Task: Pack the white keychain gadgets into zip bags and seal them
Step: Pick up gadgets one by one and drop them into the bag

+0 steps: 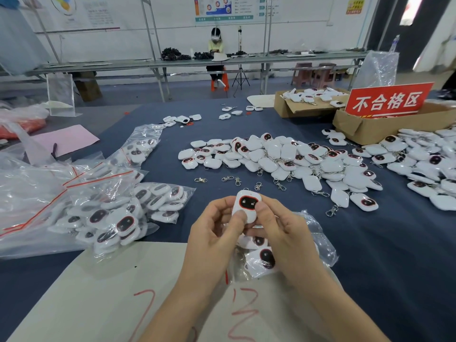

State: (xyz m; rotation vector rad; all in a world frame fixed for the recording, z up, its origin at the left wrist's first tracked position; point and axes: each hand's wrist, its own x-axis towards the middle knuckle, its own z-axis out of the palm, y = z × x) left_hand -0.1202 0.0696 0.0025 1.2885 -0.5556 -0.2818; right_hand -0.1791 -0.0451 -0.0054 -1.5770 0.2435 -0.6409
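Observation:
A white keychain gadget (246,202) with a dark, red-rimmed oval face is held upright between both hands above the table's front. My left hand (213,233) grips its lower left side with the thumb on its front. My right hand (278,228) pinches its right side, thumb on the face. Beneath my hands lies a clear zip bag (318,240) with a few gadgets inside, partly hidden by my wrists. A large loose pile of gadgets (283,159) with metal clips spreads across the blue cloth behind.
Filled zip bags (138,213) and empty red-striped bags (37,193) lie to the left. A white sheet with red marks (103,297) covers the near table. Cardboard boxes (355,127) and a red sign (388,99) stand at the back right. A person sits at a far bench.

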